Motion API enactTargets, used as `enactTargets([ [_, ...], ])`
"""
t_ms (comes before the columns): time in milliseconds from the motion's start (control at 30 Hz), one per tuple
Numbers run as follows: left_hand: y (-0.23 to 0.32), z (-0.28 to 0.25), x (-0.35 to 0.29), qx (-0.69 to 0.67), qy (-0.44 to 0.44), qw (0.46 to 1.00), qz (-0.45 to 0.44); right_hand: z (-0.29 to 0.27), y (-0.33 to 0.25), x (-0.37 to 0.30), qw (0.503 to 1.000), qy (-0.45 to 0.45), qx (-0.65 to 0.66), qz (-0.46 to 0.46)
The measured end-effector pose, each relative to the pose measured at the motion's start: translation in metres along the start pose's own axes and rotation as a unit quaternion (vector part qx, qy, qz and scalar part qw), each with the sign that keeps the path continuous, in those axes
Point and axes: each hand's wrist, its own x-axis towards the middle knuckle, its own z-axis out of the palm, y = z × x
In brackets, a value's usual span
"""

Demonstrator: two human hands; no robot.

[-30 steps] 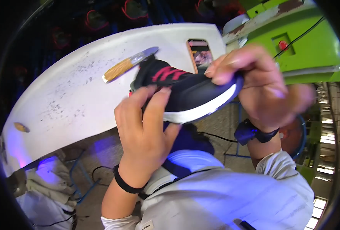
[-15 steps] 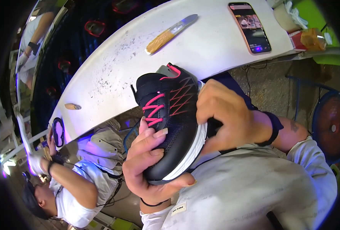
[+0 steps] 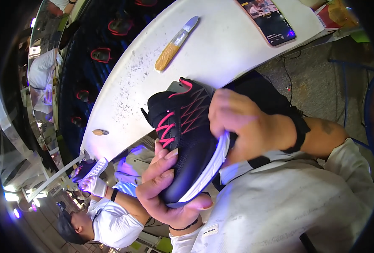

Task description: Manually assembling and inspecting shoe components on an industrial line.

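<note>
Both hands' fingers (image 3: 163, 166) wrap the black shoe (image 3: 187, 139)

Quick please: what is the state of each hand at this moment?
Left hand: closed around the toe end of the black shoe.
Right hand: closed on the same shoe, gripping its side near the white sole.

A white, speckled tabletop (image 3: 220, 55) carries a knife (image 3: 176, 44) with a tan handle, a lit phone (image 3: 268, 21) near the far edge, and a small tan scrap (image 3: 100, 132) near its left end. Below it, a co-worker (image 3: 106, 219) in white holds another shoe (image 3: 89, 169).
</note>
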Motion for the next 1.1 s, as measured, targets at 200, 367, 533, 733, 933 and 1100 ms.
enactTargets([
  [200,-0.001,0.004,0.003,0.018,-0.019,0.999,0.033,-0.002,-0.038,0.009,1.000,0.005,0.012,-0.017],
  [367,-0.012,-0.006,0.009,0.020,-0.088,0.987,0.133,0.001,-0.028,0.014,0.992,0.016,-0.005,-0.121],
  [533,-0.023,-0.025,0.015,0.063,-0.069,0.982,0.165,0.011,-0.012,0.023,0.998,-0.018,0.029,-0.054],
  [733,0.019,-0.033,0.043,0.344,-0.155,0.925,0.053,0.008,0.029,0.002,0.992,-0.036,-0.070,0.094],
  [933,0.026,-0.033,0.053,0.412,-0.217,0.882,0.070,0.016,0.016,0.011,0.998,-0.015,0.038,0.040],
  [1100,0.021,-0.046,0.066,0.406,-0.274,0.854,0.174,0.025,0.030,0.013,0.999,0.010,0.012,-0.047],
])
